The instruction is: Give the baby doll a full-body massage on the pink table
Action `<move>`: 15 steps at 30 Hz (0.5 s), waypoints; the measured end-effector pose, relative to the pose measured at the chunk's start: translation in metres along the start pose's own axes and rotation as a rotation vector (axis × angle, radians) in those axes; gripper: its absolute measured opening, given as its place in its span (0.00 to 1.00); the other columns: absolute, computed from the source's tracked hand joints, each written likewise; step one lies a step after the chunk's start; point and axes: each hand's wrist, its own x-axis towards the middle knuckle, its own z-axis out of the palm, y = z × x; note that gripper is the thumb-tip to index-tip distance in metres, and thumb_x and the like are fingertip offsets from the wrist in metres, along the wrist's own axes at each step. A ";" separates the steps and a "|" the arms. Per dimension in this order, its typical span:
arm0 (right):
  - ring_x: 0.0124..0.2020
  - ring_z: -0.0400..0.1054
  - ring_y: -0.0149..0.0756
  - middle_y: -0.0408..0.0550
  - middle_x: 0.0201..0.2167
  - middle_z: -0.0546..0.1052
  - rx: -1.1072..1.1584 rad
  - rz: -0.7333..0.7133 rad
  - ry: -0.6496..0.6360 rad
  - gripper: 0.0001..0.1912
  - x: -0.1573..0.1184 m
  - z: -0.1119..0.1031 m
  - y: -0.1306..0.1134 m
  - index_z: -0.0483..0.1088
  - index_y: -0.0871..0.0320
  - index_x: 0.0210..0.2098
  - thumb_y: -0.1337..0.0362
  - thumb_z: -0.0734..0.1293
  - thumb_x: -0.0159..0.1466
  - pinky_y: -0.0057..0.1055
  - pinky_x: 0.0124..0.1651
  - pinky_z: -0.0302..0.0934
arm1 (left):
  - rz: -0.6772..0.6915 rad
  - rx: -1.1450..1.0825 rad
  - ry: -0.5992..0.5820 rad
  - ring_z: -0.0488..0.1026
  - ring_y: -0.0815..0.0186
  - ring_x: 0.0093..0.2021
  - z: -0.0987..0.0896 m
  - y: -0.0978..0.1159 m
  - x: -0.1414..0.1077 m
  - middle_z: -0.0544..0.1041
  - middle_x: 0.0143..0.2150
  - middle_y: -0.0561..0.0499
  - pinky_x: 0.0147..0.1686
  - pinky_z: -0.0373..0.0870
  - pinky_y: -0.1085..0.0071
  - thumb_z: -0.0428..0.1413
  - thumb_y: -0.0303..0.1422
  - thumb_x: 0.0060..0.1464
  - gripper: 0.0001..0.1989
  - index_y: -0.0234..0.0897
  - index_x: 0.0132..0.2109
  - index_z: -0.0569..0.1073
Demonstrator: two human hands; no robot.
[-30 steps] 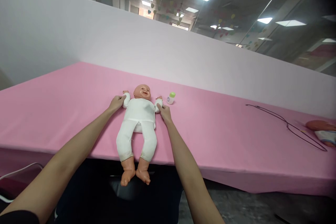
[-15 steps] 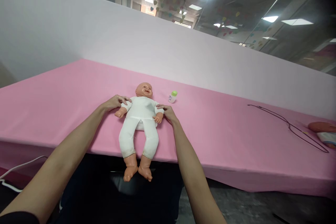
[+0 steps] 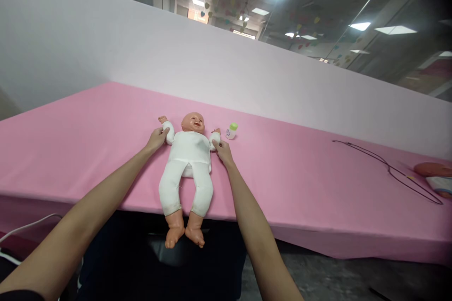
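A baby doll (image 3: 190, 148) with a white cloth body lies face up on the pink-covered table (image 3: 300, 174), its feet hanging past the front edge. Both doll arms are bent upward beside its head. My left hand (image 3: 157, 139) pinches the sleeve of the doll's arm on the left. On the other side, my right hand (image 3: 223, 150) has its fingers closed on the other white sleeve. A small bottle with a green cap (image 3: 231, 130) stands just beyond my right hand, not touched.
A thin dark cord (image 3: 388, 167) lies in a loop on the right of the table. Part of another doll (image 3: 438, 176) shows at the right edge. A white partition (image 3: 212, 66) rises behind the table.
Both doll arms have swung from pointing down to pointing up beside the head. My hands went from resting over the arms to gripping the sleeves.
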 end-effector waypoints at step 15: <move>0.56 0.75 0.50 0.49 0.49 0.84 0.304 0.012 -0.228 0.12 -0.004 -0.015 0.001 0.85 0.53 0.32 0.66 0.77 0.46 0.44 0.61 0.68 | -0.010 -0.212 -0.397 0.80 0.47 0.50 -0.024 0.019 -0.007 0.83 0.51 0.37 0.43 0.77 0.60 0.74 0.33 0.34 0.15 0.35 0.33 0.85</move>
